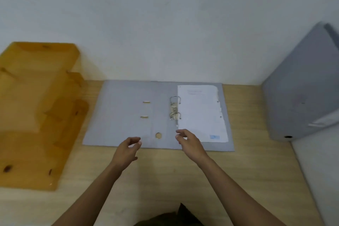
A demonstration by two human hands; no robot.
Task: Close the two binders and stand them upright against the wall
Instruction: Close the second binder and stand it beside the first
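**A:** From the head camera, where do things stand?

**B:** One grey binder [139, 113] lies flat and open on the wooden desk [183, 180], its far edge close to the white wall [165, 24]. The ring mechanism [175, 108] sits right of the spine, with a stack of white paper [200, 113] on the right cover. The second binder [297, 93] is already closed and stands at the far right, leaning in the corner.

**B:** Both hands hover at the open binder's near edge. The left hand [126, 150] has its fingers loosely curled, holding nothing; the right hand [189, 143] is spread a little wider, fingertips just over the spine area, also empty.

**A:** How should the closing go?

**B:** I'd judge the bare left cover is the one to fold. Slip the left fingers under its left or near edge, swing it over the rings, and steady the paper side with the right hand so the sheets don't slide. The slots in that cover [145, 109] look meant to drop over the rings, so lower it squarely.

**A:** And the surroundings?

**B:** Pale wood-grain desk, plain wall behind. An amber translucent tiered tray [36, 106] stands to the left, near but apart from the binder. Bare wall above the open binder leaves room to stand it.
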